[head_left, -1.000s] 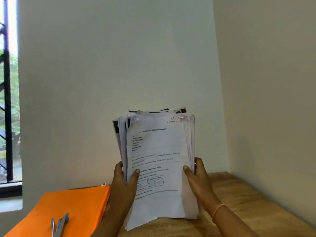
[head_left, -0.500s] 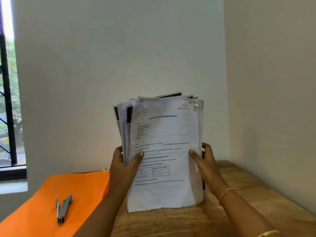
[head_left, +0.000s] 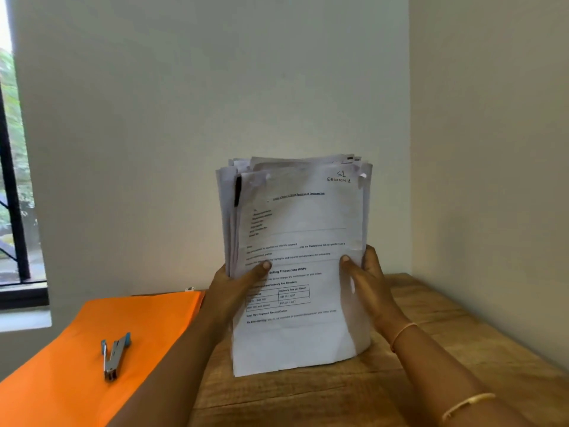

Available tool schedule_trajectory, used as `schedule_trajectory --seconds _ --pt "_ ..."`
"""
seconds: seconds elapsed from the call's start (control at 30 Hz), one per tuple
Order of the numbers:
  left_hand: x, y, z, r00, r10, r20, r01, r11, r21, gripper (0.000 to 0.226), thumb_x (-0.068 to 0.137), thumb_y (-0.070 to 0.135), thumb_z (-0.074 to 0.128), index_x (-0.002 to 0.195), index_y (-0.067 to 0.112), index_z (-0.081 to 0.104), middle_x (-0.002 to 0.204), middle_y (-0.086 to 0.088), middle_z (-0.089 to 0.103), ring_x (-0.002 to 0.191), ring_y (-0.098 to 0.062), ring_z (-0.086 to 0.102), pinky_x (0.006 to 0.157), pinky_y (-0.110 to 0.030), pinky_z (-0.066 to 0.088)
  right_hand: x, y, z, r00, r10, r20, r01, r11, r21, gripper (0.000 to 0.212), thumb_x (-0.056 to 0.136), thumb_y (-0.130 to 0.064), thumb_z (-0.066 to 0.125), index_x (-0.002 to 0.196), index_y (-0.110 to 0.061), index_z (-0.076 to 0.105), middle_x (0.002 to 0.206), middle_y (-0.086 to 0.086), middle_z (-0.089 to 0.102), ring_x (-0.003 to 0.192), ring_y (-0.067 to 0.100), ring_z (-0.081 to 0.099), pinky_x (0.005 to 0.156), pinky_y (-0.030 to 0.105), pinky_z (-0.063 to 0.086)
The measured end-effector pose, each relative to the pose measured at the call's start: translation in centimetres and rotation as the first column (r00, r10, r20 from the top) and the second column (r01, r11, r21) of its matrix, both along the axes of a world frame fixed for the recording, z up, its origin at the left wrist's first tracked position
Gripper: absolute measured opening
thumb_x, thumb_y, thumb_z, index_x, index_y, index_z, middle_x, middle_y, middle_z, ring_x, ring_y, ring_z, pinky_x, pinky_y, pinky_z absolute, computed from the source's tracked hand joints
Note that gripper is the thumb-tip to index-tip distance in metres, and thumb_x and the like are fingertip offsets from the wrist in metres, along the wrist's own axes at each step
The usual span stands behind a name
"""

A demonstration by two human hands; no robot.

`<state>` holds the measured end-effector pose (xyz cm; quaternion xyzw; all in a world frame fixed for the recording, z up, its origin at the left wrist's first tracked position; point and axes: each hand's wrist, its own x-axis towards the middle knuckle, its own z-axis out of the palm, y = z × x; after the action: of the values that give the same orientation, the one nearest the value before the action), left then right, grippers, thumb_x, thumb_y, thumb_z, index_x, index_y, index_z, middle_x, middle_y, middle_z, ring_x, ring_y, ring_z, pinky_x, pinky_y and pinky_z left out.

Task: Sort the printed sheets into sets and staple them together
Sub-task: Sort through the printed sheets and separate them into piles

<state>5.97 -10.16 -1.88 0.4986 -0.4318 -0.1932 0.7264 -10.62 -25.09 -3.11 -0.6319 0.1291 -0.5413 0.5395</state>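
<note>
Stack of sheets (head_left: 295, 257) upright, bottom edge on table (head_left: 431, 380). Left hand (head_left: 234, 291) grips its 9 o'clock edge, right hand (head_left: 369, 288) its 3 o'clock edge, thumbs on the front page. Stapler (head_left: 114, 355) lies on orange folder (head_left: 77, 389), 8 o'clock of the stack. Window (head_left: 15, 180) at far 9 o'clock.

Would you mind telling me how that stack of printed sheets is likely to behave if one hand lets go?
The stack of printed sheets would probably flop and fan out: its top edges are uneven, and only the left hand and right hand hold it upright on the table. Loose sheets would likely slide apart.
</note>
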Motion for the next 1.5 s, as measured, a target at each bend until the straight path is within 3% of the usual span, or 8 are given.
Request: schedule_trajectory --seconds 0.2,0.33,0.47,0.57,0.73,1.07,1.33,1.5 --pt "-0.2 0.2 0.0 0.998 0.014 0.066 -0.013 1.0 -0.015 0.038 0.076 0.022 0.072 0.111 0.012 0.064 0.099 -0.006 0.073 0.089 -0.022 0.071 0.075 -0.036 0.059 0.1 0.2 0.3 0.999 -0.053 0.001 0.053 0.998 -0.025 0.016 0.099 -0.015 0.045 0.113 -0.021 0.049 0.101 -0.008 0.061 0.089 0.001 0.058 0.071 0.012 0.046" --pt "0.0 0.1 -0.6 0.99 0.023 0.142 -0.031 0.998 0.052 0.049 0.063 0.043 0.083 0.103 0.019 0.067 0.094 0.0 0.074 0.089 -0.02 0.071 0.078 -0.036 0.057 0.1 0.3 -0.2 0.997 -0.072 -0.03 0.071 0.996 -0.05 0.015 0.099 -0.012 0.043 0.109 -0.022 0.047 0.1 -0.01 0.059 0.088 -0.002 0.056 0.073 0.013 0.044" --pt "-0.2 -0.2 -1.2 0.914 0.237 0.328 -0.256 0.967 0.013 0.01 0.082 0.031 0.071 0.088 0.03 0.063 0.084 0.008 0.069 0.083 -0.009 0.065 0.072 -0.027 0.055 0.0 0.4 -0.3 0.997 -0.077 -0.029 0.075 0.995 -0.072 0.017 0.098 -0.008 0.044 0.101 -0.024 0.049 0.098 -0.007 0.061 0.088 0.004 0.059 0.076 0.017 0.048" --pt "-0.2 -0.1 -0.7 0.914 0.278 0.294 -0.28 0.959 -0.037 0.012 0.082 0.029 0.069 0.09 0.029 0.061 0.086 0.011 0.067 0.081 -0.004 0.065 0.06 -0.014 0.052 0.1 0.6 0.4 0.993 -0.118 0.005 0.118 0.983 -0.139 0.013 0.098 -0.008 0.045 0.106 -0.017 0.048 0.097 -0.01 0.06 0.081 -0.008 0.058 0.072 0.01 0.048" --pt "-0.7 -0.2 -1.1 0.875 0.323 0.361 -0.333 0.942 -0.035 0.015 0.085 0.029 0.066 0.097 0.024 0.061 0.083 0.016 0.064 0.076 0.0 0.062 0.055 -0.008 0.048 0.4 0.8 -0.5 0.981 -0.153 -0.117 0.135 0.98 -0.145 0.021 0.096 -0.004 0.046 0.11 -0.021 0.045 0.102 -0.008 0.059 0.093 0.009 0.058 0.079 0.022 0.048" --pt "-0.9 -0.4 -1.6 0.891 0.368 0.267 -0.352 0.93 -0.108 0.019 0.084 0.031 0.067 0.1 0.026 0.059 0.089 0.016 0.063 0.083 -0.001 0.061 0.068 -0.019 0.051 0.3 1.2 -0.2 0.984 -0.166 -0.069 0.151 0.972 -0.182 0.017 0.097 -0.005 0.044 0.11 -0.017 0.044 0.101 -0.01 0.059 0.093 0.009 0.059 0.079 0.026 0.051" --pt "0.3 -0.8 -3.7 0.951 0.228 0.208 -0.251 0.964 0.089 0.036 0.081 0.034 0.07 0.113 0.018 0.062 0.103 0.002 0.069 0.095 -0.015 0.066 0.08 -0.03 0.055 0.5 0.6 -1.9 0.94 -0.239 -0.243 0.179 0.953 -0.245 0.008 0.097 -0.006 0.043 0.105 -0.007 0.041 0.092 -0.008 0.055 0.086 0.012 0.055 0.071 0.019 0.044" --pt "0.0 -0.2 -2.5 0.944 0.286 0.166 -0.286 0.958 -0.024 0.021 0.082 0.025 0.07 0.101 0.021 0.064 0.088 0.014 0.066 0.08 0.0 0.064 0.06 -0.01 0.051 0.6 1.7 -0.6 0.96 -0.235 -0.152 0.182 0.937 -0.298 0.007 0.098 -0.007 0.043 0.103 -0.01 0.039 0.093 -0.009 0.055 0.086 0.008 0.056 0.077 0.027 0.049"
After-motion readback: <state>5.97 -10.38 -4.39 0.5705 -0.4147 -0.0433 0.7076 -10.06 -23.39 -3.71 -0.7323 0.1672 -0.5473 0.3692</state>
